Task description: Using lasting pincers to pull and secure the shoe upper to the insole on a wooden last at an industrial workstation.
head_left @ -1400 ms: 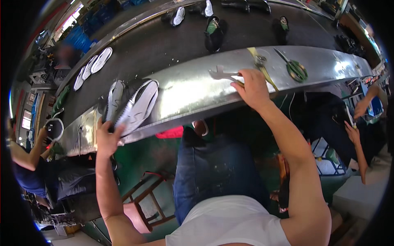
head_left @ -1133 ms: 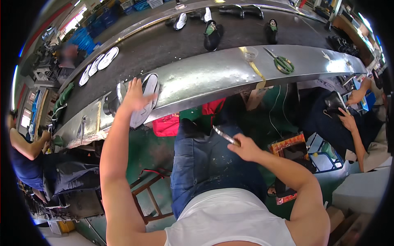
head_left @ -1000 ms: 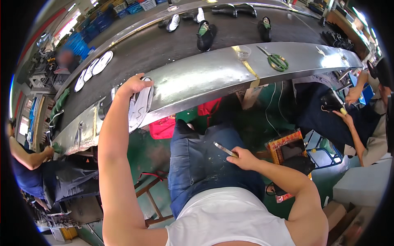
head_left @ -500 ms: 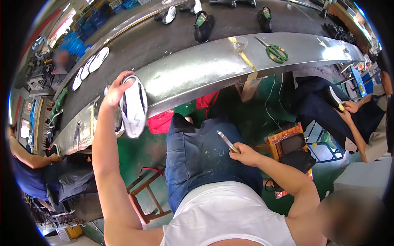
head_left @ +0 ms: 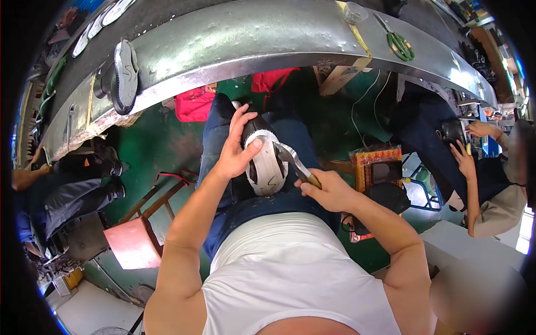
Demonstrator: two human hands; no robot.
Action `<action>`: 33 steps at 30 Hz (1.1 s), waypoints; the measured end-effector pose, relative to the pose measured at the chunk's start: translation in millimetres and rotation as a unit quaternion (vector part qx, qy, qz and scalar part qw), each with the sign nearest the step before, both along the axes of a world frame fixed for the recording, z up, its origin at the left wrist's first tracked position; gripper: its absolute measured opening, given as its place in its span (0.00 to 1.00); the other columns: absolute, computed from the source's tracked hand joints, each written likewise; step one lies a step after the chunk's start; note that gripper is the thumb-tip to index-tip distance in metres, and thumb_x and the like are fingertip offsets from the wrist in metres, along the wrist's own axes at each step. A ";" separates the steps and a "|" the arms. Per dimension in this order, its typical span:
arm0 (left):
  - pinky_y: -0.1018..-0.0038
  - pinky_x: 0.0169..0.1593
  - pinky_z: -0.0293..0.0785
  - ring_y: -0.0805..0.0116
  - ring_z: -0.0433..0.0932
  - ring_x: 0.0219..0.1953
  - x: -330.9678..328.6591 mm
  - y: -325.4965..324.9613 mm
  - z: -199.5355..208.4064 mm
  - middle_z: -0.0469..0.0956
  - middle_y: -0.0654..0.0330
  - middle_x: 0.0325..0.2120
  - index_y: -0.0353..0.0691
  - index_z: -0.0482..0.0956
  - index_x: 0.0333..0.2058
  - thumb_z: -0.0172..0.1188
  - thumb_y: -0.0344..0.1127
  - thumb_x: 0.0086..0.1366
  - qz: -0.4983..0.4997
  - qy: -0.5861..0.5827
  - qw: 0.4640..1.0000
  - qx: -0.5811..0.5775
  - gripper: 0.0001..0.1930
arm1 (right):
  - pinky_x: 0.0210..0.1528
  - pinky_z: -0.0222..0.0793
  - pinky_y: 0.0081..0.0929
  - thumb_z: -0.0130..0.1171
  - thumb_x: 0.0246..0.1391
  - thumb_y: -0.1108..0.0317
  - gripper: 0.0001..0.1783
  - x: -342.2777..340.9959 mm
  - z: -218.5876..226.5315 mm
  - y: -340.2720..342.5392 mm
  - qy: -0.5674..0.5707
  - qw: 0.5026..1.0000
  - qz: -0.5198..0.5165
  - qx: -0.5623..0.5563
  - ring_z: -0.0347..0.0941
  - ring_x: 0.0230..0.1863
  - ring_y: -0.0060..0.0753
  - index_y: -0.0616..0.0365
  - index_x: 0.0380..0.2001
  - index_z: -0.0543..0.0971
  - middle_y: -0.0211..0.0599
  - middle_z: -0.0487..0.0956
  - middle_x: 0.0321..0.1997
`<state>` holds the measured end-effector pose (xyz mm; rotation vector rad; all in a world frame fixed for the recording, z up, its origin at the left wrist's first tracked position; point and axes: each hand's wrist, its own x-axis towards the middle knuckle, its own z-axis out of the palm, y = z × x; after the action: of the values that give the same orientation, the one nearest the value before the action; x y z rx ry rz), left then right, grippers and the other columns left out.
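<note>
On the person's lap, over the blue jeans (head_left: 245, 209), the left hand (head_left: 237, 151) grips a black shoe (head_left: 263, 162) turned so its white sole faces up, thumb pressed on the sole's rim. The right hand (head_left: 329, 190) is closed round the handle of a metal tool (head_left: 293, 161), whose tip touches the sole's edge. The two hands sit close together, the shoe between them.

Beyond the knees lie a green floor, a wooden stool (head_left: 145, 215) to the left and a red bag (head_left: 194, 103) under the steel bench (head_left: 251, 39). On the bench rest another shoe (head_left: 124, 75) on its side and green scissors (head_left: 399, 44). At far right another person's hands (head_left: 466, 151) work on a dark shoe.

Half a second ago the left hand held the shoe up beside the bench edge; now it is down on the lap, and the tool, then hovering clear, meets it.
</note>
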<state>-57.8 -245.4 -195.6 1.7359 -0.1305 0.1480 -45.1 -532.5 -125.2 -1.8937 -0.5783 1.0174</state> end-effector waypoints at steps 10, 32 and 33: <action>0.60 0.72 0.44 0.51 0.41 0.75 10.7 -3.6 4.3 0.41 0.47 0.73 0.42 0.56 0.68 0.52 0.49 0.72 -0.049 0.089 0.995 0.007 0.32 | 0.40 0.70 0.30 0.57 0.62 0.63 0.15 10.5 -9.3 24.3 0.143 0.985 -0.098 0.011 0.73 0.34 0.28 0.62 0.45 0.78 0.36 0.79 0.31; 0.75 0.57 0.69 0.73 0.73 0.51 29.1 3.1 -28.9 0.75 0.61 0.50 0.41 0.67 0.64 0.59 0.24 0.67 -0.022 0.191 0.956 -0.224 0.27 | 0.40 0.73 0.49 0.61 0.59 0.61 0.14 38.2 -101.0 39.1 -0.297 0.947 -0.120 0.020 0.78 0.37 0.60 0.60 0.42 0.78 0.52 0.81 0.33; 0.75 0.57 0.69 0.73 0.73 0.51 28.9 3.2 -29.2 0.75 0.61 0.50 0.41 0.67 0.64 0.59 0.24 0.67 -0.023 0.188 0.956 -0.224 0.27 | 0.40 0.73 0.49 0.61 0.59 0.61 0.14 37.7 -100.8 38.7 -0.300 0.946 -0.121 0.020 0.78 0.37 0.60 0.60 0.42 0.78 0.52 0.81 0.33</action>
<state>-28.9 -242.2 -224.9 1.2793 0.1349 -0.1789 -7.4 -493.8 -226.0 -2.1725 -0.6772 0.2533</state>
